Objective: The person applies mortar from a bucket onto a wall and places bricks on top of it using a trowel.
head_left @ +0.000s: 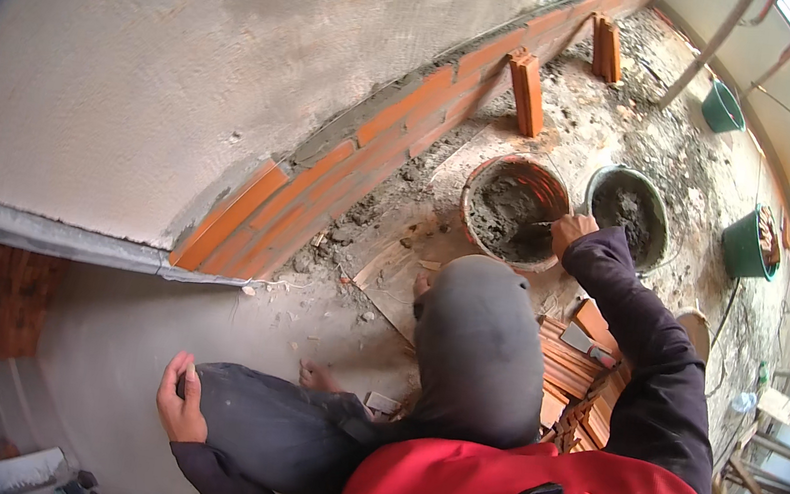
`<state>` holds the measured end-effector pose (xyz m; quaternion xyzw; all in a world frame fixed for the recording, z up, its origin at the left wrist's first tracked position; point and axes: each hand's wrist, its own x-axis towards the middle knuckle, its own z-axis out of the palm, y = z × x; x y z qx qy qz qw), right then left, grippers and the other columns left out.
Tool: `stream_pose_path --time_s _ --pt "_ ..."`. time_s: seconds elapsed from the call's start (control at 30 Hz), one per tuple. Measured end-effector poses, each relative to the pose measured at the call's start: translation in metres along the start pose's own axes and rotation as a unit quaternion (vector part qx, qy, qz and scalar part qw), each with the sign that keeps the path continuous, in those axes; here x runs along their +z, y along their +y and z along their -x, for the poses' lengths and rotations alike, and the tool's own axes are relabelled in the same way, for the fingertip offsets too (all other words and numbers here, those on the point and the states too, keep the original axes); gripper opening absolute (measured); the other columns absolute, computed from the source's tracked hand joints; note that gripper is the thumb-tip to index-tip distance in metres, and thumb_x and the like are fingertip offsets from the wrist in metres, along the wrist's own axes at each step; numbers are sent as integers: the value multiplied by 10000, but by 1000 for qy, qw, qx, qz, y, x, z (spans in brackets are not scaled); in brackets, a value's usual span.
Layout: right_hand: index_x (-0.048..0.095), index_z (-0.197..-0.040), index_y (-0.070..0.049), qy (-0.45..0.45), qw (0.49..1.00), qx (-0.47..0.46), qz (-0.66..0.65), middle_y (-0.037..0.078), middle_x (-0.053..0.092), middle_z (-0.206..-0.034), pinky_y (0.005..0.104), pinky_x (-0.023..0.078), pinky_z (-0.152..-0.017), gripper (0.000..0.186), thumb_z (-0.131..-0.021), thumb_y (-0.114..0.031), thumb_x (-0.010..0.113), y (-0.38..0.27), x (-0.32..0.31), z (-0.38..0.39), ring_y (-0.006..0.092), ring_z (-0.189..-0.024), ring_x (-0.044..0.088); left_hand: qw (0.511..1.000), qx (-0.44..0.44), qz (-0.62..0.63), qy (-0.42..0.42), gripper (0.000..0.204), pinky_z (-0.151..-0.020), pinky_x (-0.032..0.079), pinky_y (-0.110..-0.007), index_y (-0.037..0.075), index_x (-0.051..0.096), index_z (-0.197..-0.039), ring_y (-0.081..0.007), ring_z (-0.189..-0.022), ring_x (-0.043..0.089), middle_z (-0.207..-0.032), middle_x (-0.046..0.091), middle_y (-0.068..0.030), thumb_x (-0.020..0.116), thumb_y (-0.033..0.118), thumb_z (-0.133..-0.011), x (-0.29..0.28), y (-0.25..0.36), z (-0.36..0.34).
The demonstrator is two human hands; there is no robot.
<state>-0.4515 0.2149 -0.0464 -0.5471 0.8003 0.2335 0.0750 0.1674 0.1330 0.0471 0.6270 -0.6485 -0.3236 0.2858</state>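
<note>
My right hand (571,233) is closed at the rim of an orange-rimmed bucket (468,200). It grips what looks like a trowel (533,232), its dark blade reaching into the wet grey mortar (507,205); the handle is hidden in my fist. My left hand (181,401) rests at my bent left knee, fingers stretched out, holding nothing. Right beside the orange-rimmed bucket stands a second bucket (660,256) with a pale rim, also holding grey mortar. A flat-bladed scraper (587,344) lies on stacked orange hollow bricks (569,360) by my right knee.
A low course of orange bricks (402,122) runs along the plastered wall (188,66). Two upright bricks (528,94) lean near it. Farther right are a green bucket (746,246) with rubble and another green bucket (721,109). Wooden poles (711,49) stand at the back.
</note>
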Motion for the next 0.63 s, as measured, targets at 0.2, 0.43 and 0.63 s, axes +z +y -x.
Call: stream_pose_path --time_s 0.2,0.43,0.63 --pt "735 -960 -89 36 993 -111 -14 136 699 -1039 389 521 -807 276 -880 -314 597 20 -10 7 282 -976 676 1000 6 -21 18 439 -946 450 -337 -71 564 -1208 -235 -1056 605 -1140 648 -186 590 280 -945 0 16 6" --pt "469 -1374 -18 -172 566 -219 -776 139 543 -1341 352 370 -1069 530 -1035 -403 337 -40 -60 70 232 -1242 512 999 -6 -37 40 452 -944 452 -336 -49 580 -1200 -236 -1060 609 -1126 656 -181 617 314 -934 3 22 14" --pt "379 -1423 10 -181 406 -195 -874 131 489 -1397 340 315 -1120 610 -1036 -453 289 -52 -46 97 217 -1292 463 990 16 -137 31 463 -994 425 -381 0 600 -1206 -311 -1084 611 -1148 664 -144 624 364 -921 9 46 21"
